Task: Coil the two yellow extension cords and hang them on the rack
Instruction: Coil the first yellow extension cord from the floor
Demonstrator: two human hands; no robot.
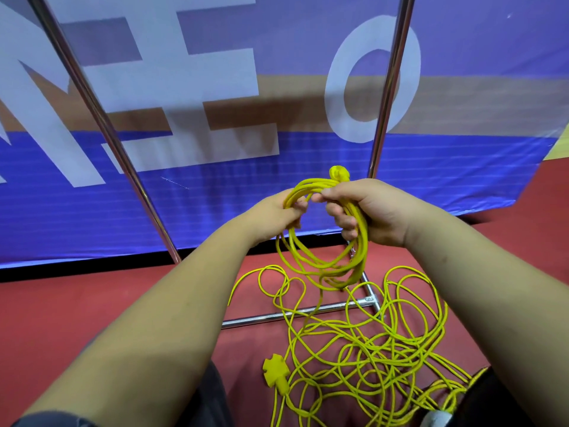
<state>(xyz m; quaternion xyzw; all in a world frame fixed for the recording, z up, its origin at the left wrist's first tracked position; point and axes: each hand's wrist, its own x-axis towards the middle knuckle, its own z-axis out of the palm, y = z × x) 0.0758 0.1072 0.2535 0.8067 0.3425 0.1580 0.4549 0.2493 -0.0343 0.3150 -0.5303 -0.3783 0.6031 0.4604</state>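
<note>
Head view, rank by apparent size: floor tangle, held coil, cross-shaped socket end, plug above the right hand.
1. floor tangle, widest spread, cut off by the bottom edge
2. held coil
3. cross-shaped socket end
4. plug, looks smallest, but it is partly hidden behind the coil, so this is unsure

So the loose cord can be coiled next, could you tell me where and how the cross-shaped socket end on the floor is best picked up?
I would pinch the cross-shaped socket end across its narrow stem, coming from above and its left: it lies flat on the floor, and the loose cord crowds its right side.
</note>
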